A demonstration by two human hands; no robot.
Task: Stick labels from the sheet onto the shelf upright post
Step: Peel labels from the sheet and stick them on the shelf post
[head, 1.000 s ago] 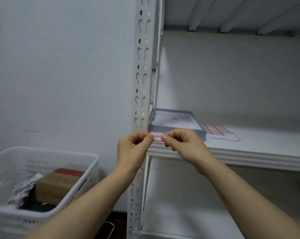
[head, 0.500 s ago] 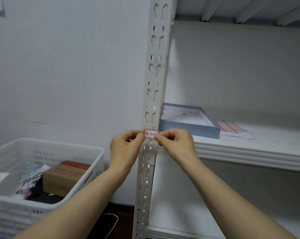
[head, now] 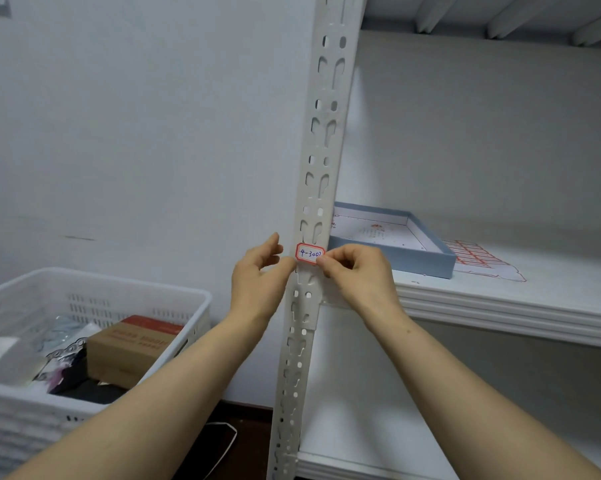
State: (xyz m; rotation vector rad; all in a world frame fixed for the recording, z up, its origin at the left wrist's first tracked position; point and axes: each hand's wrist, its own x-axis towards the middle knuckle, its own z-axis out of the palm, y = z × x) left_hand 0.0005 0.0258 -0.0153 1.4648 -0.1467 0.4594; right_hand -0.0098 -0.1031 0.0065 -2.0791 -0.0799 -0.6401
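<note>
The right hand [head: 356, 275] has its fingers curled, and its thumb and forefinger pinch the right edge of the small red-bordered white paper label [head: 310, 253], handwritten "4-300" and a last figure that is hard to read. The label lies flat against the front face of the white perforated metal shelf upright post [head: 323, 150], level with the shelf board. The left hand [head: 259, 271] is released: its fingers [head: 273, 242] stand loosely spread beside the post and grip nothing, while its thumb tip touches the label's lower left corner.

On the white shelf board [head: 500, 306] sits the shallow pale-blue cardboard box [head: 427, 259], open, with only small specks on its white printed floor. Just right of it lies the white sheet of red-bordered labels [head: 479, 259], flat on the board. Left of the post stands a white slotted plastic basket [head: 95, 292] holding a brown cardboard carton [head: 133, 344], clear plastic packets and dark items that I cannot tell apart.
</note>
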